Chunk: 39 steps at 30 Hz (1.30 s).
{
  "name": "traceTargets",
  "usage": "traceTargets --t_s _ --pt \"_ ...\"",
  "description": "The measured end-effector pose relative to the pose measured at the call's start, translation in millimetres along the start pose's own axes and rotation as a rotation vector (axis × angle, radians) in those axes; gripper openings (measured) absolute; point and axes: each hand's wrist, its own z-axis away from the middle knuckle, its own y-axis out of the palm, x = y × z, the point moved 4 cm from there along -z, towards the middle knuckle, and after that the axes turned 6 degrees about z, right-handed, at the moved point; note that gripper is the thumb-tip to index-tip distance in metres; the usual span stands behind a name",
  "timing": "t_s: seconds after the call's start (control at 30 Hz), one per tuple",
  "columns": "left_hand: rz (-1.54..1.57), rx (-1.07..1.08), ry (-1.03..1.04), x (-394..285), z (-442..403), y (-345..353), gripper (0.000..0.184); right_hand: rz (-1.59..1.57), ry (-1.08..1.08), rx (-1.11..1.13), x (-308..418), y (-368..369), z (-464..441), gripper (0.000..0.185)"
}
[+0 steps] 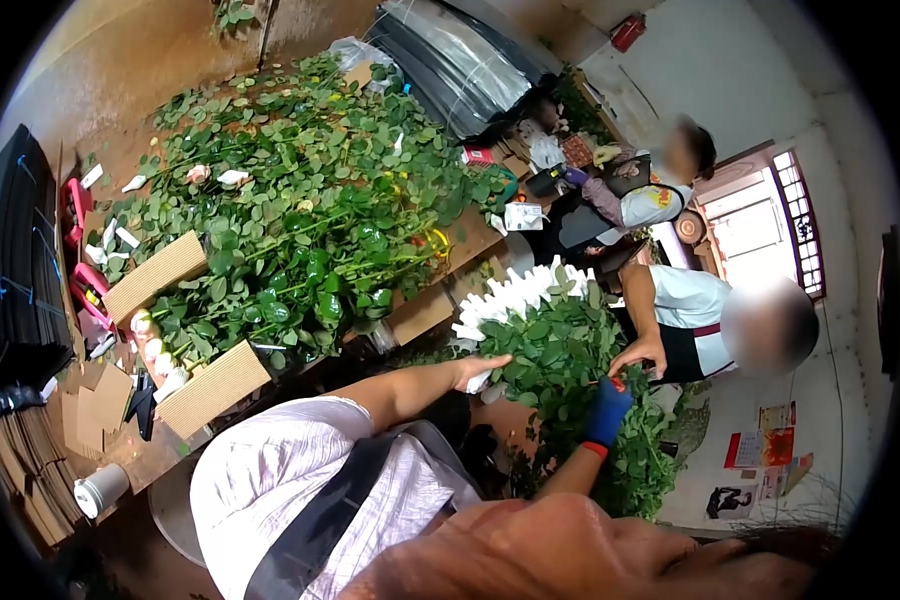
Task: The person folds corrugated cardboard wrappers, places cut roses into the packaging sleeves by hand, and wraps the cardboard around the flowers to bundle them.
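A large leafy bunch of roses [555,350] stands before me, its flower heads covered in white sleeves [520,295]. My left hand [478,372], bare, grips the near side of the bunch, thumb over the leaves and a white piece beneath the palm. Among the lower leaves is my right hand [608,412] in a blue glove, its fingers closed around something with a red end [618,383], too small to make out. Close to that red end, a co-worker's hand [645,355] touches the same bunch from the far side.
The view is tipped sideways. A worktable carries heaps of cut rose stems [300,200], corrugated cardboard strips [215,390] and pink tools [80,205]. A white cup [102,490] stands at its edge. Two people [705,315] work opposite; dark crates [20,260] lie at left.
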Motion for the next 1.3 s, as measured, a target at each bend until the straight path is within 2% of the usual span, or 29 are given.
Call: traceTargets --t_s 0.07,0.1,0.17,0.23,0.27,0.3,0.33,0.37,0.4,0.43,0.5,0.6,0.7,0.73,0.77,0.83,0.87,0.9,0.97,1.03,1.07,1.13,1.2,1.3 --pt "0.136 0.175 -0.003 3 16 20 0.093 -0.109 0.012 0.087 28 -5 16 0.02" --pt "0.219 0.152 0.029 7 11 30 0.072 -0.092 0.096 0.116 38 -12 19 0.02" --pt "0.261 0.283 -0.029 11 11 54 0.075 -0.063 0.275 0.163 55 -31 25 0.02" --pt "0.399 0.328 -0.014 0 40 91 0.046 -0.13 0.237 0.229 41 -51 9 0.014" --pt "0.411 0.233 -0.032 -7 70 107 0.043 -0.143 0.182 0.243 74 -48 31 0.011" --pt "0.45 0.373 -0.041 6 46 100 0.042 -0.141 0.207 0.235 95 -44 47 0.012" --pt "0.429 0.376 -0.023 7 50 104 0.05 -0.006 0.128 0.28 106 -55 56 0.014" --pt "0.408 0.383 -0.006 5 61 111 0.058 -0.082 0.164 0.353 103 -67 55 0.018" --pt "0.423 0.369 0.019 -9 99 133 0.059 0.593 -0.455 0.327 132 -62 70 0.02" --pt "0.441 0.352 0.053 -23 133 150 0.059 0.28 -0.165 0.278 130 -70 74 0.021" --pt "0.431 0.287 0.062 -19 144 147 0.062 -0.388 0.341 0.182 122 -68 85 0.024" --pt "0.434 0.209 0.024 -4 155 129 0.06 -0.239 0.394 0.126 168 -39 125 0.016" --pt "0.393 0.155 0.056 -10 198 115 0.056 -0.324 0.393 0.333 178 -13 137 0.01" --pt "0.409 0.191 0.041 -11 207 110 0.05 -0.231 0.366 0.376 185 -8 137 0.009" --pt "0.434 0.231 0.04 -13 215 106 0.044 -0.116 0.343 0.314 195 -1 141 0.011" --pt "0.397 0.207 0.092 -12 210 99 0.048 0.015 0.289 0.237 231 25 155 0.01" --pt "0.381 0.178 0.104 -18 219 98 0.052 -0.005 0.24 0.321 242 32 156 0.01" --pt "0.362 0.152 0.11 -24 232 97 0.055 -0.028 0.194 0.399 253 34 153 0.029" --pt "0.405 0.215 0.166 -51 275 103 0.06 0.033 0.149 0.402 291 52 152 0.045" --pt "0.469 0.432 0.259 -82 292 103 0.053 0.046 0.011 0.491 339 76 153 0.048" --pt "0.441 0.446 0.29 -72 296 92 0.049 0.057 -0.012 0.415 340 80 187 0.047" --pt "0.464 0.456 0.375 -91 316 83 0.04 0.188 -0.282 0.39 374 108 208 0.022" --pt "0.491 0.494 0.465 -113 338 70 0.037 0.274 -0.424 0.464 413 135 209 0.01" --pt "0.507 0.547 0.669 -158 397 43 0.029 0.221 -0.601 0.521 465 194 221 0.011"
